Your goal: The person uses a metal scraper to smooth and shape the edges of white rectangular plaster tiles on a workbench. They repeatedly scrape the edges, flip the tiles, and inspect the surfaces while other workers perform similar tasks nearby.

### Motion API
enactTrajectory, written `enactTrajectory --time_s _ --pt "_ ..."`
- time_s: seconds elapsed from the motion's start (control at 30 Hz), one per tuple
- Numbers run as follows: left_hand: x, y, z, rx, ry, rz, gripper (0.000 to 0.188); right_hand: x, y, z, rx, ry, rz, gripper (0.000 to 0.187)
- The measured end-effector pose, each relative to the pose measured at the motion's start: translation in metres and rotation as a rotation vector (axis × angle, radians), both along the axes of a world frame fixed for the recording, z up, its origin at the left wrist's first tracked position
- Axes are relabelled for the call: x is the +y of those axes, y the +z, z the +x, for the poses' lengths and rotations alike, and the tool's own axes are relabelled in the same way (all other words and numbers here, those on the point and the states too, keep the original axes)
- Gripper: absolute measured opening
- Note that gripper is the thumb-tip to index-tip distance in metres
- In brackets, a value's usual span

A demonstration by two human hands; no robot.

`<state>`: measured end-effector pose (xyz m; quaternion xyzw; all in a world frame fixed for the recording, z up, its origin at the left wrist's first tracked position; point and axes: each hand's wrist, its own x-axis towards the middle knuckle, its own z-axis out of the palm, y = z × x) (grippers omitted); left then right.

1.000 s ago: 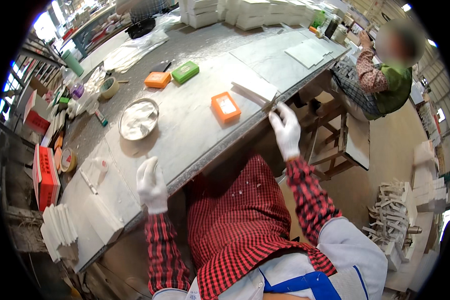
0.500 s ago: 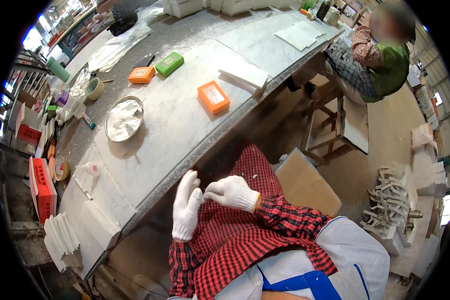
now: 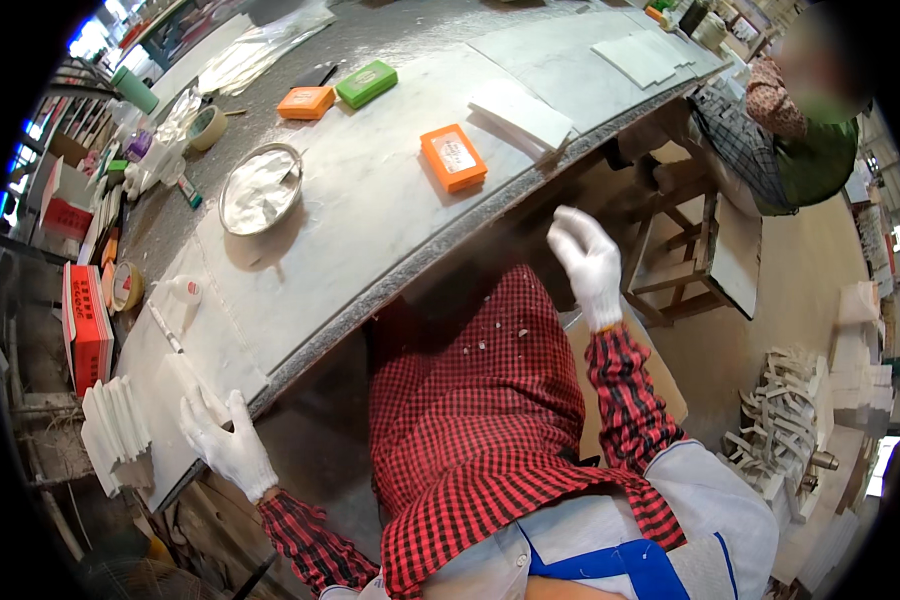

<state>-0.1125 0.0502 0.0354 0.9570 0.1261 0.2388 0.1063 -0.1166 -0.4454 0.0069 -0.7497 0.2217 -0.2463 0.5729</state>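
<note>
My left hand (image 3: 228, 442), in a white knit glove, reaches to the table's left front edge. Its thumb and fingers are spread over a stack of thin white sheets (image 3: 175, 372), partly hidden beneath them. My right hand (image 3: 585, 256), gloved the same way, hangs in the air off the table's front edge with fingers extended and nothing in them. Nearest to it on the tabletop are white panels (image 3: 522, 115) and an orange box (image 3: 453, 158). Small white flecks lie on my red-and-black checked apron (image 3: 475, 385).
The marble table (image 3: 360, 235) holds a round bowl (image 3: 298, 200) of white material, a green box (image 3: 367, 84), another orange box (image 3: 305, 103) and white strips (image 3: 118, 425). At the right, a person in a green vest (image 3: 818, 165) sits by a wooden stool (image 3: 720, 255). A cardboard box (image 3: 660, 380) stands beside my lap.
My hands were close together above my lap. The left has moved left to the white sheets, and the right has swung out to the right and forward. My view has shifted slightly.
</note>
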Motion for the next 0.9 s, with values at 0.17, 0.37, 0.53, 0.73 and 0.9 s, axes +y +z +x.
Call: enactTrajectory --time_s 0.17,0.37,0.53,0.73,0.9 --pt "0.027 -0.038 0.027 0.162 0.202 0.223 0.072 -0.036 0.008 0.024 0.056 -0.021 -0.042 0.039" --pt "0.052 -0.037 0.034 0.263 0.388 0.150 0.083 -0.020 -0.017 0.015 0.124 0.046 -0.052 0.036" --pt "0.075 -0.045 0.033 -0.030 0.299 -0.070 0.091 0.009 -0.059 -0.009 0.170 0.129 0.090 0.032" --pt "0.056 -0.043 0.031 -0.189 0.383 -0.233 0.094 0.030 -0.088 -0.027 0.262 0.318 -0.028 0.033" --pt "0.046 -0.042 0.015 -0.275 0.255 0.033 0.095 0.064 -0.045 -0.021 0.351 0.376 0.045 0.033"
